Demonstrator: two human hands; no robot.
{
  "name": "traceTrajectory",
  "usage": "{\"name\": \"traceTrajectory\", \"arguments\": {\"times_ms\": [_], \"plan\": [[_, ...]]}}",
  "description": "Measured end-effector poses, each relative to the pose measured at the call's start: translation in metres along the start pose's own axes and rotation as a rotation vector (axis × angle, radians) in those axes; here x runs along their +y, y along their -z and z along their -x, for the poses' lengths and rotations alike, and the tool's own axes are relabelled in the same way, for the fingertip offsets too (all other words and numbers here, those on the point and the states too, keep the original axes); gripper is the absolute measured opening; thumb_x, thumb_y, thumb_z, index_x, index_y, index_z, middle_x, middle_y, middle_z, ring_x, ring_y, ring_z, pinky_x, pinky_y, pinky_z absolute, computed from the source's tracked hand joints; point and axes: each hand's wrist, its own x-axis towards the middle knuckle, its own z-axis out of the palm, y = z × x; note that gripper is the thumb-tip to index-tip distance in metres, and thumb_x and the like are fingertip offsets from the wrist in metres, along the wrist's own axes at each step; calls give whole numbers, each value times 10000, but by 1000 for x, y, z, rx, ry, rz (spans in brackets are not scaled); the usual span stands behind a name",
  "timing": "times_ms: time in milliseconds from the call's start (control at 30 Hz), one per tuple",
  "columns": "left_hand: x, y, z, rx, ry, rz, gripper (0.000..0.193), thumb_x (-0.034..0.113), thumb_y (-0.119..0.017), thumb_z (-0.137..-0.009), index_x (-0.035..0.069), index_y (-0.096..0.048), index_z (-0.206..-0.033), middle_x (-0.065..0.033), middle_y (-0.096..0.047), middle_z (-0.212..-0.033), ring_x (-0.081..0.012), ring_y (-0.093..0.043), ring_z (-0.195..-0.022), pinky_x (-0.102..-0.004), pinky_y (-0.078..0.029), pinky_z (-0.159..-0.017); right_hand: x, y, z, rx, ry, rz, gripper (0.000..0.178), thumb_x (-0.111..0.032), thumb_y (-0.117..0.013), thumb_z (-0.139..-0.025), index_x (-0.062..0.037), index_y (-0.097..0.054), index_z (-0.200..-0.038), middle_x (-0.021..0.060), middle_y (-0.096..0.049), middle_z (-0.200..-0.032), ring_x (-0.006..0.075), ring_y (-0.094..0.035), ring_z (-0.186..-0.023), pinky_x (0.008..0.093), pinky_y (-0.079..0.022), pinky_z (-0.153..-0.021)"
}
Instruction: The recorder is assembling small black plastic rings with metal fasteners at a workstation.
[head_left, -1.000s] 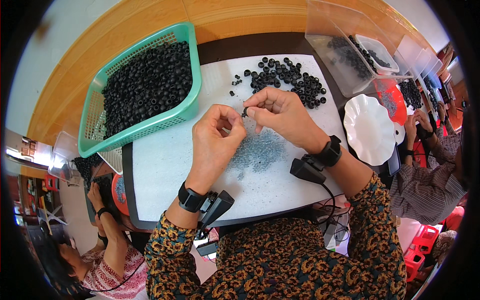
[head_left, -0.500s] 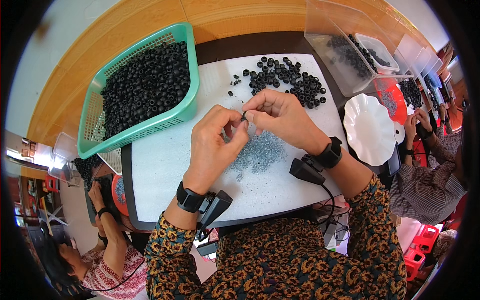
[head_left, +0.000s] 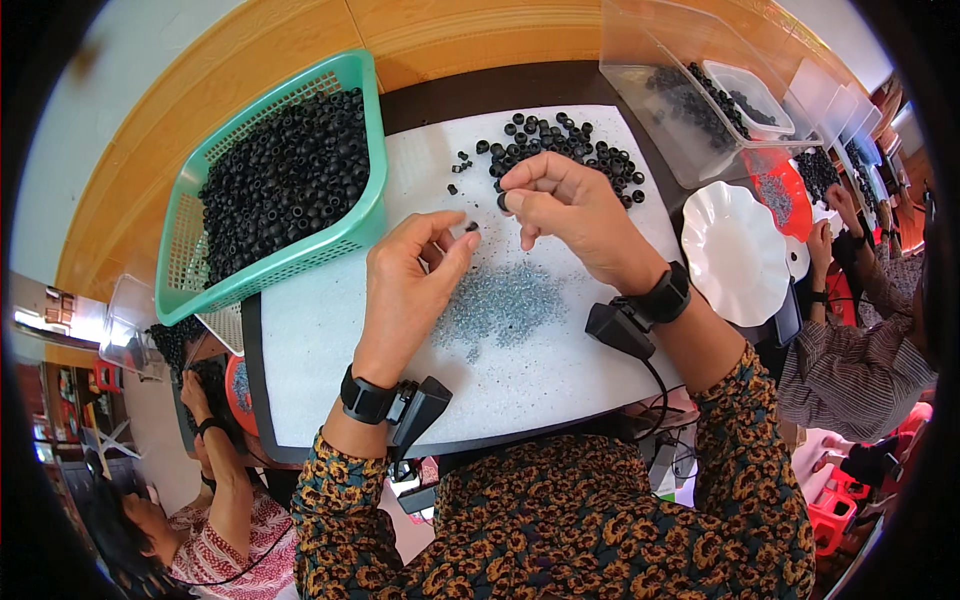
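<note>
My left hand [head_left: 408, 275] is raised over the white sheet [head_left: 330, 370], with a small black piece [head_left: 472, 227] between thumb and fingertips. Its exact kind is too small to tell. To its right, my right hand [head_left: 585, 220] pinches a black round part [head_left: 503, 201] between thumb and index finger. Below the hands spreads a heap of tiny clear bluish beads [head_left: 500, 305]. Beyond the right hand lie many loose black hollow round parts [head_left: 615, 165], and a few small black bits [head_left: 462, 160] rest left of them.
A green basket [head_left: 374, 150] full of black parts stands at left. At right are a clear plastic box [head_left: 690, 165] and a white scalloped dish [head_left: 735, 255]. Two people work nearby, one at lower left [head_left: 220, 520], one at right [head_left: 840, 370].
My hands were together at one black part and have parted. The right hand moved slightly up and right with a black round part; the left drew left with a small black piece.
</note>
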Motion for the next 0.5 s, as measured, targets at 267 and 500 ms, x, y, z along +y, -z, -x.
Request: {"name": "traceTrajectory", "arguments": {"times_ms": [267, 500], "plan": [[8, 2, 0, -81, -215, 154, 281, 8, -667, -858, 38, -682, -1137, -62, -650, -941, -104, -591, -753, -226, -467, -616, 2, 0, 4, -174, -283, -356, 170, -174, -640, -925, -21, -601, -990, 30, -600, -777, 90, -548, -660, 227, -474, -608], [8, 0, 1, -25, -336, 132, 243, -33, -688, -828, 13, -691, -1067, -75, -648, -946, -131, -606, -773, -237, -493, -655, 2, -6, 6, -213, -257, -333, 182, -218, -618, -958, -41, -616, -1003, 37, -631, -831, 76, -550, -652, 230, -474, -601]]}}
